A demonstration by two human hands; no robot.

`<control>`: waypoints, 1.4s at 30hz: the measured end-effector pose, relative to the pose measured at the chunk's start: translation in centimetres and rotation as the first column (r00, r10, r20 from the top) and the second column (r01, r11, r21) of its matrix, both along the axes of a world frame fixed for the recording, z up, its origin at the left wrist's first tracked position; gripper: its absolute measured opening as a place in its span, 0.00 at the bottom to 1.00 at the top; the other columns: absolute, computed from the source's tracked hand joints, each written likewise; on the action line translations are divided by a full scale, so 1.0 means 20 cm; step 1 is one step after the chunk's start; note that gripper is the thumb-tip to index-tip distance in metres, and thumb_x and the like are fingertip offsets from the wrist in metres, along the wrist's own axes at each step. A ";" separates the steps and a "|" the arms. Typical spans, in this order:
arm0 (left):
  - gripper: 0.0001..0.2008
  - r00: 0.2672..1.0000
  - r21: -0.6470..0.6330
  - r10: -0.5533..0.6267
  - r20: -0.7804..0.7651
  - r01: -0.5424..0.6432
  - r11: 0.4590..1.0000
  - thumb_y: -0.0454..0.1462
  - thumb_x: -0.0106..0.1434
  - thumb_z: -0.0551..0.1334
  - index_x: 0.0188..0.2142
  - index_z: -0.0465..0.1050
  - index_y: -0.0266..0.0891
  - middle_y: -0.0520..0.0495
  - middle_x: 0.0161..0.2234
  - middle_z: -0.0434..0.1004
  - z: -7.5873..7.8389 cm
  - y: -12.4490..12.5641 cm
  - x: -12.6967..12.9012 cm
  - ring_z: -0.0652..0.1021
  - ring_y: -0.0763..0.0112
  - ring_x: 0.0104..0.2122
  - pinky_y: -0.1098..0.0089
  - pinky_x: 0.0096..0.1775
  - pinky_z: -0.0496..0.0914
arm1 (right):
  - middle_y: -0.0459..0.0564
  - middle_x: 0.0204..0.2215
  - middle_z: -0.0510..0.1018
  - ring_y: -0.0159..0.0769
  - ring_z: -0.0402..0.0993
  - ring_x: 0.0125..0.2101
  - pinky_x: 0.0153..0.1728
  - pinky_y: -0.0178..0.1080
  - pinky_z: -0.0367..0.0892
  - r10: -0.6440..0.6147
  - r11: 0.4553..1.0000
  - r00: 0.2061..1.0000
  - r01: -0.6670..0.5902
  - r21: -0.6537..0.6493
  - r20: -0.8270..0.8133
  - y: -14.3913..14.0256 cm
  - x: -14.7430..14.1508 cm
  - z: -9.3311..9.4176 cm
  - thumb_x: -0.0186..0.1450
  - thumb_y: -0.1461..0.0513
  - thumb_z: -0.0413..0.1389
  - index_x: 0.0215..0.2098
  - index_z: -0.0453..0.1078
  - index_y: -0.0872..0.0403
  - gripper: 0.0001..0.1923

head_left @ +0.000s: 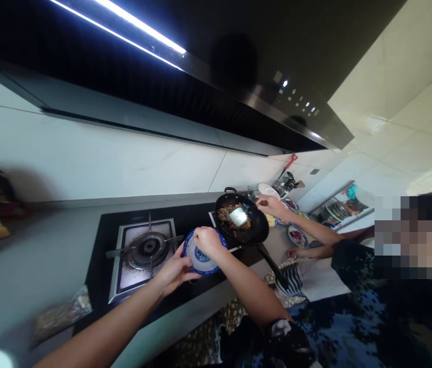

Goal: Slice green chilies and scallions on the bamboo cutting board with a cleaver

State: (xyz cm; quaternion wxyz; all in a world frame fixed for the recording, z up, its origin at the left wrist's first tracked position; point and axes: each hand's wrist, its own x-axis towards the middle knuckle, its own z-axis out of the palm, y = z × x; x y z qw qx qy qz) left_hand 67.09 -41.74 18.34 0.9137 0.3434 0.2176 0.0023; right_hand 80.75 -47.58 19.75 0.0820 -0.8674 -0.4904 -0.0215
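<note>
Bowl [201, 260], blue and white: just below the middle of the frame; left hand [173, 272] gripping its left rim, right hand [208, 242] curled over the interior, cannot tell whether holding anything. Wok [260, 226], black: right of the bowl, containing brown food [223, 214] and a spatula [239, 217] held by a co-worker's hand [272, 206]. Burner [149, 249]: left of centre. Clear bag [63, 313]: lower left, on the surface [55, 250]

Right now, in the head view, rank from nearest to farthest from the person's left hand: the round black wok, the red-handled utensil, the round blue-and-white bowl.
1. Blue-and-white bowl: in the left hand.
2. Black wok: to the right.
3. Red-handled utensil: farther right, beyond the wok.
</note>
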 end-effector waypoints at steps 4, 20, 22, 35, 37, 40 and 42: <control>0.42 1.000 0.009 0.001 0.011 -0.001 1.000 0.24 0.45 0.59 0.58 0.51 0.51 0.47 0.37 0.72 -0.02 0.01 0.00 0.77 0.66 0.29 0.61 0.30 0.74 | 0.43 0.26 0.75 0.29 0.68 0.27 0.30 0.29 0.58 0.086 0.994 0.988 -0.077 0.074 -0.131 -0.02 -0.02 0.02 0.55 0.70 0.51 0.27 0.70 0.53 0.08; 0.42 1.000 0.014 0.014 -0.007 -0.014 1.000 0.23 0.45 0.59 0.58 0.51 0.52 0.48 0.38 0.71 -0.03 0.00 -0.03 0.76 0.68 0.30 0.59 0.32 0.75 | 0.43 0.24 0.75 0.29 0.67 0.26 0.30 0.29 0.58 0.239 0.971 0.952 -0.230 0.069 -0.191 -0.04 -0.08 0.07 0.55 0.68 0.52 0.24 0.72 0.54 0.07; 0.42 1.000 0.007 0.019 -0.007 -0.019 1.000 0.23 0.44 0.59 0.57 0.52 0.52 0.47 0.40 0.71 -0.02 0.00 -0.04 0.76 0.67 0.31 0.58 0.33 0.75 | 0.42 0.25 0.75 0.28 0.69 0.27 0.30 0.28 0.59 0.178 0.974 0.954 -0.137 0.179 -0.242 -0.07 -0.02 0.13 0.56 0.68 0.51 0.27 0.72 0.53 0.08; 0.43 0.999 0.012 0.035 0.004 -0.035 0.999 0.23 0.45 0.59 0.58 0.50 0.55 0.43 0.49 0.66 -0.07 0.03 -0.04 0.76 0.61 0.36 0.55 0.33 0.75 | 0.46 0.28 0.76 0.30 0.72 0.27 0.30 0.30 0.64 -0.166 0.888 0.941 0.272 0.370 -0.295 -0.31 0.33 0.17 0.61 0.62 0.49 0.37 0.71 0.55 0.11; 0.43 0.999 0.012 0.039 0.006 -0.039 0.999 0.23 0.45 0.59 0.58 0.51 0.55 0.43 0.50 0.65 -0.06 0.03 -0.05 0.76 0.61 0.36 0.55 0.33 0.75 | 0.50 0.33 0.76 0.32 0.72 0.31 0.33 0.31 0.64 -0.365 0.872 0.919 0.393 0.292 -0.149 -0.38 0.43 0.19 0.61 0.65 0.49 0.36 0.72 0.56 0.10; 0.43 0.999 0.009 0.040 -0.015 -0.040 0.999 0.22 0.45 0.59 0.57 0.51 0.55 0.44 0.49 0.66 -0.05 0.03 -0.06 0.77 0.61 0.36 0.54 0.34 0.74 | 0.55 0.37 0.76 0.34 0.72 0.34 0.35 0.32 0.63 -0.458 0.874 0.889 0.455 0.169 -0.020 -0.41 0.46 0.17 0.58 0.68 0.51 0.31 0.74 0.56 0.09; 0.43 0.999 0.012 0.036 -0.023 -0.035 0.999 0.22 0.45 0.59 0.57 0.51 0.54 0.44 0.49 0.66 -0.05 0.03 -0.06 0.76 0.61 0.36 0.53 0.35 0.74 | 0.53 0.36 0.76 0.34 0.71 0.35 0.37 0.31 0.62 -0.397 0.906 0.918 0.393 0.160 -0.006 -0.38 0.39 0.14 0.60 0.68 0.50 0.30 0.74 0.55 0.11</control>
